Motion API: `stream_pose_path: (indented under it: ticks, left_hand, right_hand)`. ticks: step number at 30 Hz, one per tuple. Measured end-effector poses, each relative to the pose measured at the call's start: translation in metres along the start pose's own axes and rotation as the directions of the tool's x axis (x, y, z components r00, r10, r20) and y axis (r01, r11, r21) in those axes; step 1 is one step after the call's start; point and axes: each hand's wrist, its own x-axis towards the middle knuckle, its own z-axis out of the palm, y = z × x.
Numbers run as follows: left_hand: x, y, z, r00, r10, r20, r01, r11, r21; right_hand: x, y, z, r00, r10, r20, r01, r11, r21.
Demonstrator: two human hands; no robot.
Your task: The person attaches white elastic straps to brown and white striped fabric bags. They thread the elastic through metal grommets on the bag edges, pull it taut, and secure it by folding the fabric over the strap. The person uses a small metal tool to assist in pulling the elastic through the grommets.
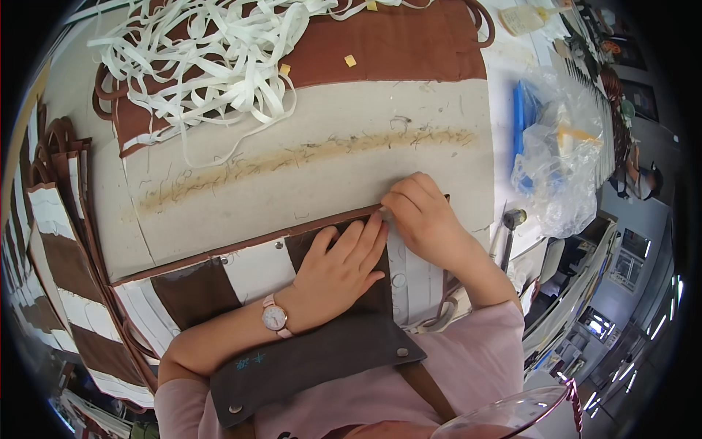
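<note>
A brown-and-white striped panel [252, 271] lies in front of me, with a narrow brown edging [307, 232] along its far side. Flat on the panel, fingers stretched toward that edging, rests my left hand [336, 267]. My right hand [420, 219] is closed at the edging just beyond the left fingertips, thumb and fingers pinched on it. Its fingertips partly hide what they grip. Small round metal studs [278, 246] sit on the panel near the edging.
Tangled white tape [219, 66] lies on a brown panel [409, 44] at the back. Striped pieces with brown handles [73, 271] are stacked on the left. A hammer-like tool [513, 219], clear plastic bags [559, 168] and a bottle [521, 20] stand at right. Another person [643, 179] is far right.
</note>
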Motion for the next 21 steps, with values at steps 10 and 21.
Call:
stream_pose_path:
  ticks: [10,21]
  left_hand:
    - [0.002,-0.005,-0.003,0.999,-0.008,-0.044,0.008,1.0,-0.004]
    - [0.007,-0.011,-0.001,0.989,-0.081,-0.124,0.081,0.997,-0.005]
  right_hand:
    - [-0.008,0.004,-0.001,0.982,-0.189,-0.006,0.188,0.977,-0.102]
    - [-0.014,-0.004,-0.001,0.992,-0.123,0.04,0.129,0.958,-0.258]
